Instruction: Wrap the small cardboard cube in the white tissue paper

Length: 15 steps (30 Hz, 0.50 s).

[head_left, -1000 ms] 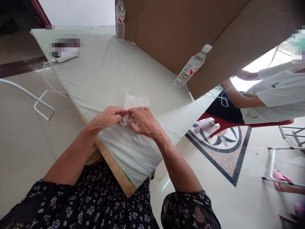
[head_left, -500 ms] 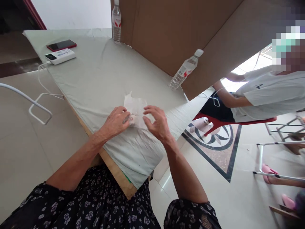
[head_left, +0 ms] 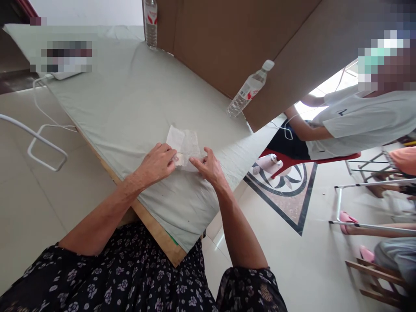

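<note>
Thin white sheet [head_left: 185, 138] at 12 o'clock's flatter now, so better spread. Your right hand [head_left: 211, 170] is loose-fingered; can't tell if left hand [head_left: 157, 162] grips the small beige block [head_left: 179, 159].

You have a white wall [head_left: 107, 12] at eleven o'clock, bright light [head_left: 312, 113] at two, a red seat [head_left: 288, 161] at three, a patterned floor inlay [head_left: 290, 208] at four, glossy pale tiles [head_left: 35, 182] at nine; your cloth-covered table [head_left: 107, 95] narrows toward six.
</note>
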Each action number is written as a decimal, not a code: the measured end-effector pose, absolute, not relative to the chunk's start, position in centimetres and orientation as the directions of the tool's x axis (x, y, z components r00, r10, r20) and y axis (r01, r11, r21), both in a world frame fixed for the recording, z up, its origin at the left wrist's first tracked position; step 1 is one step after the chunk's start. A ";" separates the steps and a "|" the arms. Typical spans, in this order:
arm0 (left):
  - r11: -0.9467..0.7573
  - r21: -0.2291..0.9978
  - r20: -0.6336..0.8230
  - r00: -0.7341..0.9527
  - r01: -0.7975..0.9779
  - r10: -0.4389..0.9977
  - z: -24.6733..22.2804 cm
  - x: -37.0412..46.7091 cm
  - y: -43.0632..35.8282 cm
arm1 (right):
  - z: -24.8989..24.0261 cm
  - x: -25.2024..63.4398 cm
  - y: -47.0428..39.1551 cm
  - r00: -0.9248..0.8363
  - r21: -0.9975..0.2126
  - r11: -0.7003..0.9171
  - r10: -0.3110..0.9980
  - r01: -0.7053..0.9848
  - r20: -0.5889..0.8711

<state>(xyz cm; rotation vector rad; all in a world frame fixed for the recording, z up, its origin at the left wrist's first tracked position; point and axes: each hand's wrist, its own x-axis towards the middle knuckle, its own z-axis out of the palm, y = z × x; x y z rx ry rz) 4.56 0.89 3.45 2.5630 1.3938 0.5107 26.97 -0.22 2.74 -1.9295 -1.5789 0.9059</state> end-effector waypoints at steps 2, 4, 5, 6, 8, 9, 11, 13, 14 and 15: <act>-0.540 0.331 0.207 0.498 0.774 0.842 3.4 4.6 0.9 | 2.5 26.1 0.0 0.142 -0.721 -0.219 0.976 0.657 -0.167; -0.538 0.350 0.211 0.495 0.767 0.843 3.3 4.6 0.8 | 2.2 25.4 0.1 0.172 -0.708 -0.208 0.977 0.675 -0.122; -0.538 0.358 0.215 0.493 0.763 0.843 3.3 4.6 0.8 | 2.0 25.1 0.1 0.178 -0.696 -0.198 0.979 0.690 -0.102; -0.538 0.364 0.220 0.491 0.760 0.843 3.3 4.6 0.7 | 1.8 24.9 0.1 0.178 -0.683 -0.188 0.980 0.706 -0.086; -0.539 0.374 0.231 0.487 0.755 0.842 3.3 4.6 0.7 | 1.5 24.5 0.1 0.163 -0.653 -0.170 0.984 0.738 -0.072; -0.539 0.378 0.238 0.484 0.752 0.842 3.3 4.6 0.6 | 1.4 24.3 0.0 0.154 -0.636 -0.163 0.986 0.755 -0.070; -0.541 0.389 0.253 0.479 0.746 0.841 3.4 4.6 0.6 | 1.3 24.1 -0.2 0.144 -0.598 -0.157 0.987 0.786 -0.070; -0.547 0.398 0.266 0.478 0.736 0.837 3.4 4.6 0.5 | 1.2 23.9 -0.3 0.145 -0.564 -0.157 0.987 0.810 -0.066; -0.551 0.400 0.271 0.480 0.732 0.834 3.4 4.6 0.5 | 1.1 23.9 -0.4 0.147 -0.555 -0.152 0.988 0.817 -0.055; -0.554 0.401 0.274 0.481 0.729 0.832 3.4 4.6 0.5 | 1.0 23.9 -0.5 0.149 -0.553 -0.143 0.988 0.821 -0.036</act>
